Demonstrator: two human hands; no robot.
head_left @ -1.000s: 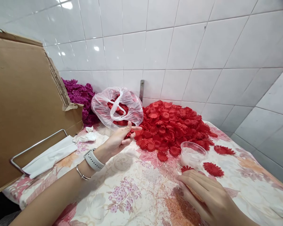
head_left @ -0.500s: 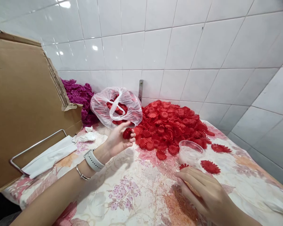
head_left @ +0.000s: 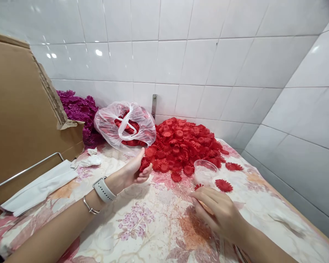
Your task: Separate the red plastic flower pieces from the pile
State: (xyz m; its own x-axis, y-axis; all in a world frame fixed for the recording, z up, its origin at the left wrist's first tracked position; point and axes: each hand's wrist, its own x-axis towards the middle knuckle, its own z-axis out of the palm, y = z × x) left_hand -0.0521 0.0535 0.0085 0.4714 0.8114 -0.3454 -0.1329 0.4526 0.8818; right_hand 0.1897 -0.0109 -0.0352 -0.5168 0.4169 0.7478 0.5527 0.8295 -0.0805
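My left hand (head_left: 133,171), with a pale watch and a bracelet on its wrist, has its fingers curled round a dark red fabric flower (head_left: 144,165), in front of the pile of red flowers (head_left: 185,144). The thumb points up. My right hand (head_left: 220,210) is low over the table with its fingers pressed together; what they hold, if anything, is hidden. Just beyond its fingertips shows the edge of a red flower (head_left: 199,186). Near that hand stand a clear plastic cup (head_left: 205,173) with whitish contents and a loose red flower (head_left: 224,185).
A clear plastic bag (head_left: 109,128) of red flowers sits left of the pile, with purple flowers (head_left: 78,111) behind. A cardboard box (head_left: 22,109) stands at left, near a white folded cloth or paper (head_left: 44,188) and a metal wire frame (head_left: 27,171). Tiled walls (head_left: 170,58) close the back.
My view has turned slightly right, so the scene sits further left. The left hand has come a little nearer me, its fingers curled more round the flower. The right hand keeps its pose beside the cup.
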